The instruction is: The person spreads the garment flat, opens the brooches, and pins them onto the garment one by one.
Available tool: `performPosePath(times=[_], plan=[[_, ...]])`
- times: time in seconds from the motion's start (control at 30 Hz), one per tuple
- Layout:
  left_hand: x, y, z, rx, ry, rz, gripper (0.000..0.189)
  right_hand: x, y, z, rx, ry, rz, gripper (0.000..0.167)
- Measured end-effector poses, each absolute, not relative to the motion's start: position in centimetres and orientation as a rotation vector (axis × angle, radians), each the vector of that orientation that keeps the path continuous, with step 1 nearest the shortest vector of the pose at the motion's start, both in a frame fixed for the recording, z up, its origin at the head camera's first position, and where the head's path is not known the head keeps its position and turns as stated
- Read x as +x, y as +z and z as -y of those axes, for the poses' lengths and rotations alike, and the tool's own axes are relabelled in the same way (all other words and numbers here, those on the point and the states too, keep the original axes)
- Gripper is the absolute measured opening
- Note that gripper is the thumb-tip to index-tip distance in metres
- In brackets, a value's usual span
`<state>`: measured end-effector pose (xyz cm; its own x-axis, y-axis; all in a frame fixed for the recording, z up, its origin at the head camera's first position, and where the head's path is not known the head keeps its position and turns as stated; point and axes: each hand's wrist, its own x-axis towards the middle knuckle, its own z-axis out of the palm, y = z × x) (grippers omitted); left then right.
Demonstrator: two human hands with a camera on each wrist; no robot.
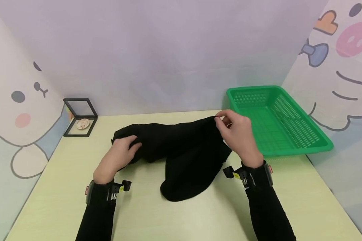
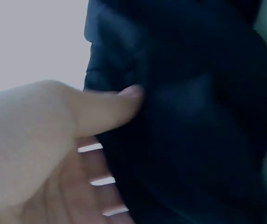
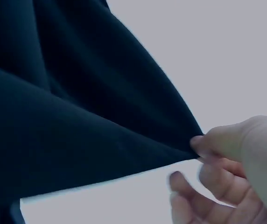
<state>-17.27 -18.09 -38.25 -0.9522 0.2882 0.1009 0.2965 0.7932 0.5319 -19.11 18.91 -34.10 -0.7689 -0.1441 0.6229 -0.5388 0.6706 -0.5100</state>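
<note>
A black cloth [image 1: 184, 150], softly folded, stretches between the two hands over the pale table; its exact kind cannot be made out. My right hand [image 1: 236, 134] pinches the upper right corner between thumb and index finger, lifting it. In the right wrist view that corner is pulled to a point at the fingertips [image 3: 198, 144], the other fingers loosely bent. At the cloth's left end is my left hand [image 1: 117, 155]. The left wrist view has its thumb [image 2: 108, 109] in front of the fabric and its fingers behind, their tips hidden. A rounded flap hangs at the middle.
Behind the right hand stands a green plastic basket [image 1: 295, 150] at the table's back right. A small black-framed case [image 1: 88, 130] with a round pale item [image 1: 82, 124] is at the back left. Cartoon-printed sheets [image 1: 175, 60] enclose the table [image 1: 151, 214].
</note>
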Motion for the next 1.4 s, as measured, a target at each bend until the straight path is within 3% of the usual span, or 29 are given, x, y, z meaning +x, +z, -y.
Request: performPosePath(times=[0.1,0.27,0.6,0.8,1.0,1.23,1.4], plan=[[-16.9,-37.3,17.9,-0.467,-0.877,2.759,0.015,-18.8,-33.8,-19.2,0.496,0.947,2.275,0.009],[-16.4,-36.3,17.7,-0.400,-0.867,2.560,0.011,-19.0,-33.8,-19.8,0.514,0.915,2.437,0.008],[-17.2,-37.8,17.2,-0.561,-0.931,3.001,0.039,-20.8,-36.2,-19.2,0.675,0.829,3.006,0.016],[-17.4,-39.3,15.6,-0.660,-0.915,3.076,0.043,-20.7,-37.6,-17.5,0.813,0.798,3.179,0.023],[-17.0,-39.8,12.8,-0.914,-1.003,2.986,0.038,-19.7,-38.1,-14.3,1.049,0.825,3.360,0.036],[-16.0,-39.7,10.0,-1.189,-0.975,2.975,0.031,-18.9,-38.0,-13.5,0.839,0.880,3.079,0.010],[-15.1,-39.0,9.1,-1.355,-1.064,2.990,0.032,-19.0,-37.9,-13.8,1.024,0.775,2.923,0.040]])
